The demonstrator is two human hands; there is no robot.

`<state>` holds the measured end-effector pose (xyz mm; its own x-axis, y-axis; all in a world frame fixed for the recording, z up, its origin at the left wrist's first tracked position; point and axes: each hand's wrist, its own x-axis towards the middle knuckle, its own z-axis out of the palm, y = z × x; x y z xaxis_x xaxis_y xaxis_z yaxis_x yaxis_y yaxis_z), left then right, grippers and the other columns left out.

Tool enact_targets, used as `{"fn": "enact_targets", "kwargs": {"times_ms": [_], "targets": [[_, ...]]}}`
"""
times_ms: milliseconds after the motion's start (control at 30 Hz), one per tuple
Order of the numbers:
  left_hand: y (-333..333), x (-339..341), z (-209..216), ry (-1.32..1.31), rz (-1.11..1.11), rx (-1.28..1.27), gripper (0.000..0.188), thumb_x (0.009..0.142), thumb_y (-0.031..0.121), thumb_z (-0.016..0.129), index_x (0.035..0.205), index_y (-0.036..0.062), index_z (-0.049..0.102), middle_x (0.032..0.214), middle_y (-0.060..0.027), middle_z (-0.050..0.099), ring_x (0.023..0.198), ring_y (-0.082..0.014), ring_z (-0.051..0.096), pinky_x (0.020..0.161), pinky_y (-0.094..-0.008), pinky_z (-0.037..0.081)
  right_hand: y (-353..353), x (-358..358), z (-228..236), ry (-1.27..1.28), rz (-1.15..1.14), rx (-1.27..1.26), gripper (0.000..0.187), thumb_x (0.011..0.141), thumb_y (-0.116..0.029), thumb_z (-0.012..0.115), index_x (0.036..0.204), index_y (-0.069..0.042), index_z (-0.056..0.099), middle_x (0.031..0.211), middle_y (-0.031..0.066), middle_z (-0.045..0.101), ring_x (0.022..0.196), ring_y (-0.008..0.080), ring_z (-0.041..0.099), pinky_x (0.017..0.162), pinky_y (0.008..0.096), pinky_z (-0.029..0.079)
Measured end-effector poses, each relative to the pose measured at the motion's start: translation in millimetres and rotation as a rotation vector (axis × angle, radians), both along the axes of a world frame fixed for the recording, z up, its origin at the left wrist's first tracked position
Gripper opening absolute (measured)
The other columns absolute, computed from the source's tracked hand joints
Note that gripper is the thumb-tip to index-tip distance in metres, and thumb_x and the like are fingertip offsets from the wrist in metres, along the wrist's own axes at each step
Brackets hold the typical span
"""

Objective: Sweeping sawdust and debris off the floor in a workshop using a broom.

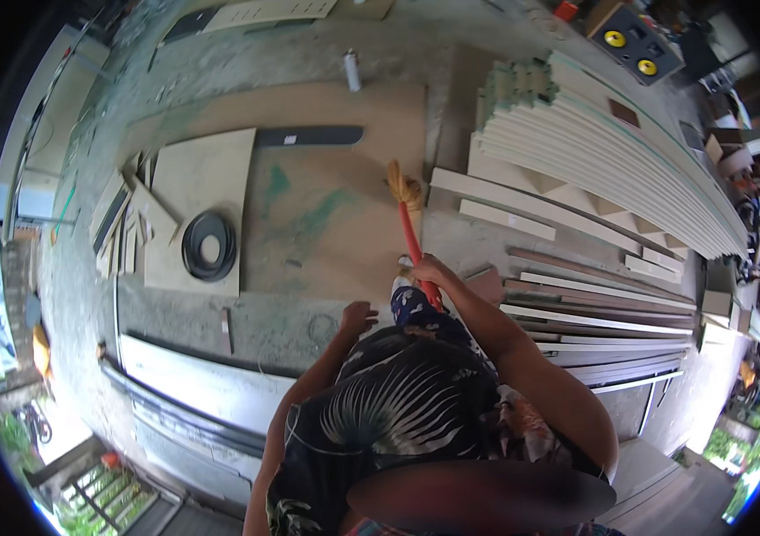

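Observation:
A broom with a red handle (pixel 410 234) and straw-coloured bristles (pixel 404 186) reaches away from me over the floor. My right hand (pixel 431 269) is wrapped round its handle, close to my body. The bristles rest by the right edge of a large brown sheet (pixel 353 214) with green stains. My left hand (pixel 359 317) hangs at my left side with nothing in it, its fingers loosely apart.
Stacked pale boards (pixel 612 161) and long strips (pixel 603 308) lie to the right. Left of the sheet, a coil of black edging (pixel 209 247) sits on a beige panel (pixel 206 179). A spray can (pixel 351 71) and a dark strip (pixel 326 136) lie farther off. A speaker box (pixel 632 46) stands far right.

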<state>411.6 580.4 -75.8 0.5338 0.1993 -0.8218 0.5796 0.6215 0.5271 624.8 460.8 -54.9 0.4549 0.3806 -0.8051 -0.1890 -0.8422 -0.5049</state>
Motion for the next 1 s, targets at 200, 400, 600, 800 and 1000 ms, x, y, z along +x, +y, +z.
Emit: {"fn": "enact_targets", "kwargs": {"times_ms": [200,400,600,800,1000], "targets": [[18,56,-7,0.170,-0.067,-0.048,0.029,0.083,0.025,0.046,0.109,0.0106,0.043,0.093,-0.0149,0.058,0.069,-0.0235,0.060,0.048,-0.0305,0.045,32,17,11,0.515,0.234,0.195,0.030,0.074,-0.011,0.054,0.100,0.001,0.048,0.060,0.0050,0.054,0.049,0.0114,0.053,0.043,0.0256,0.045],[25,76,-24,-0.189,-0.451,0.483,0.026,0.083,0.018,0.046,0.101,0.0008,0.045,0.089,-0.0102,0.060,0.070,-0.0202,0.060,0.050,-0.0303,0.047,25,89,71,0.508,0.082,0.364,0.042,0.076,-0.011,0.054,0.116,-0.009,0.039,0.060,0.0000,0.047,0.043,0.0070,0.044,0.036,0.0228,0.039],[28,85,-37,-0.043,-0.163,0.306,0.024,0.082,0.023,0.043,0.091,0.0035,0.053,0.076,-0.0096,0.060,0.058,-0.0152,0.058,0.044,-0.0244,0.044,41,174,85,-0.117,0.000,0.206,0.046,0.068,-0.005,0.049,0.114,-0.006,0.040,0.056,0.0056,0.049,0.040,0.0137,0.048,0.036,0.0278,0.040],[50,112,1,0.013,0.028,-0.159,0.030,0.080,-0.001,0.043,0.109,0.0060,0.043,0.102,-0.0101,0.054,0.086,-0.0163,0.058,0.066,-0.0237,0.046,105,191,11,-0.239,-0.067,0.014,0.029,0.065,-0.006,0.049,0.094,-0.002,0.045,0.053,0.0079,0.051,0.041,0.0185,0.052,0.037,0.0312,0.043],[76,42,-54,-0.212,-0.503,0.574,0.018,0.081,0.013,0.049,0.097,0.0045,0.053,0.092,-0.0081,0.058,0.076,-0.0143,0.059,0.063,-0.0247,0.047,174,20,-36,0.050,0.411,-0.008,0.034,0.063,-0.007,0.056,0.095,0.002,0.047,0.063,0.0116,0.058,0.051,0.0200,0.058,0.046,0.0315,0.048]]}}
